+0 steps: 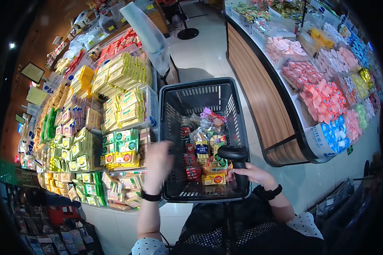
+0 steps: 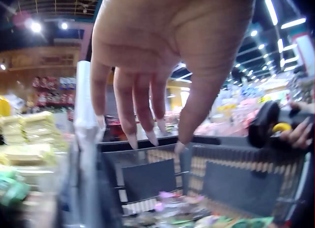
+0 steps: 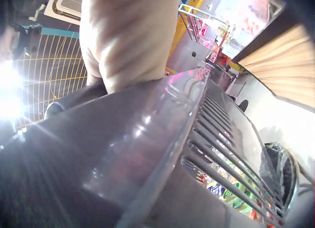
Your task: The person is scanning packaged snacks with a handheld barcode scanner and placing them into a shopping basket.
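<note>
My left hand [image 1: 157, 159], blurred in the head view, is over the left rim of a dark grey shopping basket [image 1: 165, 127]. In the left wrist view its fingers [image 2: 142, 110] hang down, loosely bent, with nothing between them. My right hand [image 1: 256, 175] grips a black handle [image 1: 233, 154] with a broad rounded end at the basket's right side. Inside the basket lie several packaged snacks, among them a yellow packet [image 1: 213, 179], a navy-labelled packet [image 1: 202, 149] and dark red packets [image 1: 191, 159]. The right wrist view shows mostly the basket's slotted wall [image 3: 216, 124].
Left of the basket, a sloped display holds stacked yellow packets [image 1: 125, 70] and green packets [image 1: 125, 140]. A roll of clear plastic bags [image 1: 144, 32] stands at its far corner. On the right, a wood-fronted counter [image 1: 259, 93] bears wrapped sweets [image 1: 323, 100]. Pale tiled floor [image 1: 200, 46] runs between them.
</note>
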Tool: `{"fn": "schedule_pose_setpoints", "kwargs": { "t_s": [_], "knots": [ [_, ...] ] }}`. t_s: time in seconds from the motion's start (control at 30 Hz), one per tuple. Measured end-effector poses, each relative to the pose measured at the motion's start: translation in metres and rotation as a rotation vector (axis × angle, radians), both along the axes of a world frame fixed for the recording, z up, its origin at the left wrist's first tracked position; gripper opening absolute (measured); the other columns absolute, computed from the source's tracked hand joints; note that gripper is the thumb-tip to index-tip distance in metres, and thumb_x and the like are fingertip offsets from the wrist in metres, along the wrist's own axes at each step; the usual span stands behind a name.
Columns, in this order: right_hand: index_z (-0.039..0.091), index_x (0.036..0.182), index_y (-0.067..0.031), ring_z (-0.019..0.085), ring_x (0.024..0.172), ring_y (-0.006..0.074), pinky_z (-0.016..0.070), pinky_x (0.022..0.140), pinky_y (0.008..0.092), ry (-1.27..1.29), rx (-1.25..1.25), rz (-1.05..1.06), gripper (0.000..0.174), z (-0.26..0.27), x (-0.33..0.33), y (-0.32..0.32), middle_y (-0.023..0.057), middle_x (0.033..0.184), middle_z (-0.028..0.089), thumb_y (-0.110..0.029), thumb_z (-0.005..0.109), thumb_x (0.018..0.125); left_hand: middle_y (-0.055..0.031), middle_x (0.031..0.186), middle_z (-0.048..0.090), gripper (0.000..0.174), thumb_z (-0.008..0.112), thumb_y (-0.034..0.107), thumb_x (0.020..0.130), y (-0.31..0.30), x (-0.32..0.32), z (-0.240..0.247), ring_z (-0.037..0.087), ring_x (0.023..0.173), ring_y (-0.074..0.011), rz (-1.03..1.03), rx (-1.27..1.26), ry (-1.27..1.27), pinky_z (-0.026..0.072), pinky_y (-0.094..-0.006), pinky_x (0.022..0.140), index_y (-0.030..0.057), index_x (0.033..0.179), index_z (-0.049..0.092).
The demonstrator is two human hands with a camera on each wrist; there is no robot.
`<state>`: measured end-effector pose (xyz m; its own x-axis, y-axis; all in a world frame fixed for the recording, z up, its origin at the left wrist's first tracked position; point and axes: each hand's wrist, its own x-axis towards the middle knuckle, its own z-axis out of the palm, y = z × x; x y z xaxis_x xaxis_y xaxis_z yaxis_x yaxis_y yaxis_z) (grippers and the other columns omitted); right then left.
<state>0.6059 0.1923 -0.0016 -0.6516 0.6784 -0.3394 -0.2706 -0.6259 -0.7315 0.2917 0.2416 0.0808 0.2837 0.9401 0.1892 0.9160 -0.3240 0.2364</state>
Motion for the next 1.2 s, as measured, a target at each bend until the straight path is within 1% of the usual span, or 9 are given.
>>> {"fn": "schedule_pose_setpoints", "kwargs": {
  "t_s": [0.07,0.2,0.33,0.6,0.83,0.93,1.07,1.13,1.2],
  "knots": [
    [0.048,0.112,0.0001,0.056,0.094,0.018,0.0446,0.085,0.0312,0.007,0.009,-0.006,0.027,0.002,0.0,0.0,0.0074,0.096,0.058,-0.015,0.051,0.089,-0.0139,0.093,0.061,0.031,0.062,0.006,0.07,-0.003,0.039,-0.019,0.058,0.089,-0.0276,-0.234,-0.296,-0.09,0.0446,-0.0398,0.077,0.0054,0.101,0.057],
    [0.048,0.112,0.0003,0.057,0.093,0.018,0.0443,0.085,0.0308,0.026,0.012,-0.009,0.029,-0.002,0.003,0.002,0.008,0.096,0.059,-0.018,0.051,0.089,-0.013,0.091,0.061,0.032,0.062,0.014,0.07,-0.008,0.091,-0.079,0.059,0.088,-0.0289,-0.363,-0.759,0.3,0.0473,-0.039,0.075,0.004,0.1,0.058],
    [0.048,0.112,0.001,0.058,0.093,0.0182,0.0442,0.085,0.0314,0.009,0.037,-0.011,0.029,-0.003,0.003,0.004,0.0088,0.096,0.059,-0.018,0.051,0.089,-0.0156,0.104,0.056,0.033,0.06,0.013,0.075,-0.023,0.113,-0.175,0.058,0.096,-0.0258,-0.41,-0.807,0.421,0.0492,-0.037,0.074,0.0037,0.106,0.055],
    [0.051,0.107,0.0009,0.056,0.094,0.0187,0.0439,0.086,0.0325,0.034,0.038,0.045,0.025,-0.001,0.005,0.009,0.0077,0.097,0.059,-0.016,0.051,0.089,-0.0136,0.108,0.054,0.048,0.065,0.023,0.072,-0.033,0.12,-0.198,0.06,0.093,-0.0238,-0.578,-0.619,0.573,0.0502,-0.034,0.071,0.0025,0.113,0.051],
    [0.048,0.11,0.0001,0.056,0.095,0.0188,0.0445,0.086,0.0328,0.051,0.083,0.076,0.026,-0.011,0.004,0.009,0.0072,0.097,0.058,-0.015,0.051,0.089,-0.0156,0.11,0.052,0.067,0.068,0.027,0.065,-0.015,0.119,-0.169,0.056,0.099,-0.0279,-0.555,-0.796,0.606,0.0472,-0.0374,0.078,0.0031,0.122,0.042],
    [0.046,0.113,0.0,0.056,0.096,0.0196,0.0447,0.086,0.0336,0.065,0.024,0.052,0.029,-0.002,0.004,0.008,0.0077,0.097,0.058,-0.015,0.051,0.089,-0.0151,0.106,0.055,0.065,0.067,0.028,0.066,-0.005,0.105,-0.168,0.057,0.098,-0.0269,-0.435,-0.907,0.375,0.0459,-0.0356,0.081,0.0035,0.12,0.043],
    [0.049,0.108,-0.0005,0.057,0.094,0.0194,0.0444,0.087,0.0324,0.043,0.009,0.055,0.026,0.002,0.002,0.01,0.0085,0.096,0.058,-0.019,0.051,0.09,-0.0117,0.094,0.059,0.054,0.063,0.025,0.07,0.013,0.077,-0.188,0.058,0.093,-0.0218,-0.406,-1.175,-0.342,0.0455,-0.0314,0.081,0.0007,0.115,0.044],
    [0.048,0.11,-0.0004,0.058,0.095,0.0199,0.0452,0.087,0.0323,0.057,-0.02,0.054,0.027,0.0,0.001,0.008,0.0092,0.097,0.058,-0.017,0.052,0.089,-0.01,0.095,0.059,0.051,0.06,0.024,0.074,0.018,0.071,-0.174,0.058,0.09,-0.0192,-0.086,-1.446,-0.67,0.0455,-0.0303,0.082,0.0004,0.115,0.043],
    [0.047,0.111,-0.0003,0.058,0.095,0.02,0.0454,0.087,0.0321,0.07,-0.027,0.047,0.028,0.002,0.001,0.007,0.0094,0.097,0.058,-0.017,0.052,0.089,-0.0099,0.096,0.059,0.044,0.055,0.024,0.075,0.023,0.056,-0.195,0.058,0.089,-0.02,-0.071,-1.496,-0.895,0.0455,-0.0334,0.083,0.0016,0.112,0.046]
  ]
}}
